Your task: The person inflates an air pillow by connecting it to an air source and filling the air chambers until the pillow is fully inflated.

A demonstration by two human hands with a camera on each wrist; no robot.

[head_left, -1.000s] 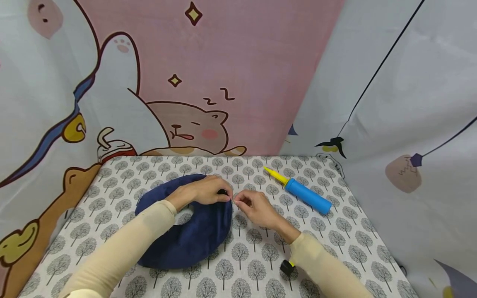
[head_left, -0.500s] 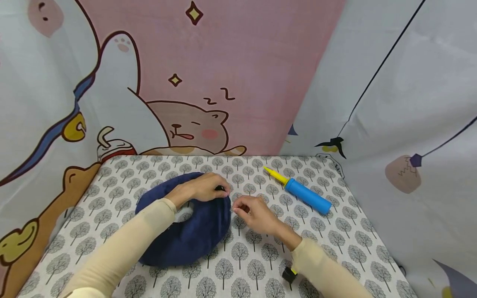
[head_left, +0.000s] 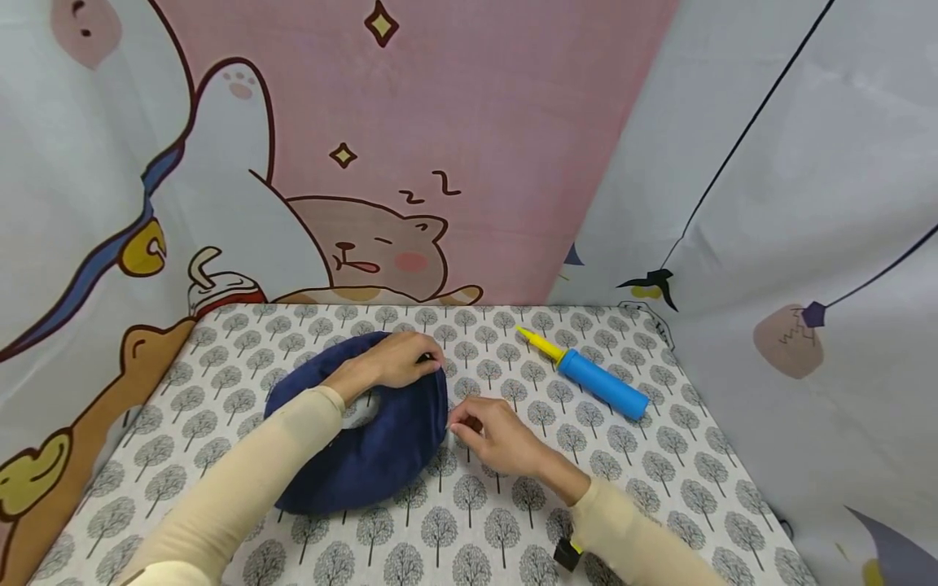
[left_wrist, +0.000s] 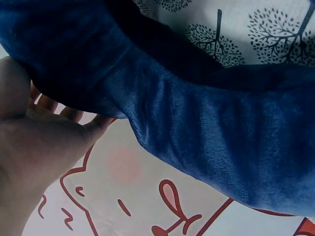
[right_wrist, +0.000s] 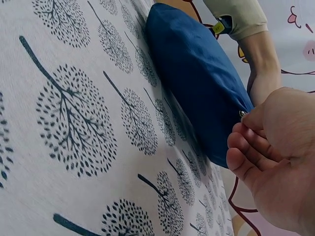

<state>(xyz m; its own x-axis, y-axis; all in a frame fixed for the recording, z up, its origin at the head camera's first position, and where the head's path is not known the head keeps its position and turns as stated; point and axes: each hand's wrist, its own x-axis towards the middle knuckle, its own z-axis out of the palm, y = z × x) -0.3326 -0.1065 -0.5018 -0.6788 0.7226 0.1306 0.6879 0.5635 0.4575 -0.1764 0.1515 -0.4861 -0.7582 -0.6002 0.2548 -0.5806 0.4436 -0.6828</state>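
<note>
A navy-blue, ring-shaped plush cushion [head_left: 396,456] lies on the tree-print cloth, left of the middle in the head view. My left hand [head_left: 399,360] grips its far right edge; in the left wrist view, the fingers [left_wrist: 72,114] go behind the blue fabric. At the cushion's right side, my right hand [head_left: 501,435] pinches a small metal zipper pull [right_wrist: 242,113] with thumb and forefinger. The other fingers of that hand are curled in. Fabric and fingertips partly hide the zipper's line.
A blue hand pump [head_left: 602,382] with a yellow nozzle [head_left: 540,343] lies to the right, beyond my right hand. Cartoon-printed curtains [head_left: 498,146] stand along the table's back and sides. A black wrist device [head_left: 566,555] sits under my right sleeve.
My right hand has come down along the cushion's right edge toward me; half a second ago it was a little apart from it. The left hand and the cushion have shifted slightly left.
</note>
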